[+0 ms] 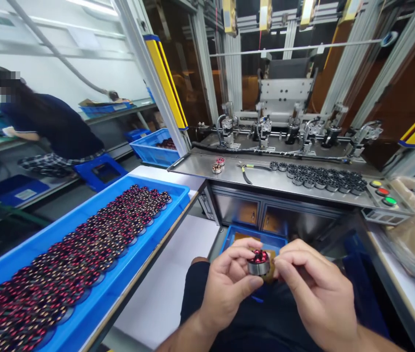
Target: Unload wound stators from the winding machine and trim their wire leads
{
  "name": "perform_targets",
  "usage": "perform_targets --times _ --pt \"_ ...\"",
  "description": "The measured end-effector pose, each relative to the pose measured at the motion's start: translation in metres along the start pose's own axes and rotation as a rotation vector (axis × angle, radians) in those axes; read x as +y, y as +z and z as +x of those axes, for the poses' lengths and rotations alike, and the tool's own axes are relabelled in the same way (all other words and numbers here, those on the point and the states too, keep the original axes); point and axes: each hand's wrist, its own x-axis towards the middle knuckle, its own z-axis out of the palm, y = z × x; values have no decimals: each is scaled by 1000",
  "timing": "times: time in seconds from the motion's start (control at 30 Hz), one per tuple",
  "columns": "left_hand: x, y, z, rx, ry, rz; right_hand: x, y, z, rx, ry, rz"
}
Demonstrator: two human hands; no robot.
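Observation:
Low in the middle of the view, my left hand (227, 286) grips a small round wound stator (259, 263), a metal ring with red copper coils on top. My right hand (312, 288) is closed in a pinch beside it, fingertips touching the stator's right side. Both hands are held over my lap, above a small blue bin (240, 234) under the bench.
A long blue tray (149, 230) on my left holds several red wound stators. The steel shelf (266, 180) ahead carries two stators (218, 165), pliers (246, 171), a row of dark unwound cores (321, 177) and coloured buttons (382, 191). Another person (46, 127) sits far left.

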Motion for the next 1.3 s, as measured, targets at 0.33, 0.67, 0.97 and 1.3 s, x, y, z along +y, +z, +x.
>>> perform_targets --times 0.33,0.67,0.97,1.3 --pt "0 -9 13 -59 21 -115 22 33 -29 -113 745 775" --pt "6 -16 15 -171 80 -10 27 27 -28 -203 713 1099" --pt "23 -24 10 -121 200 444 42 21 -33 -188 475 766" --pt "28 -3 2 -207 -134 396 50 2 -38 -142 -208 -28"
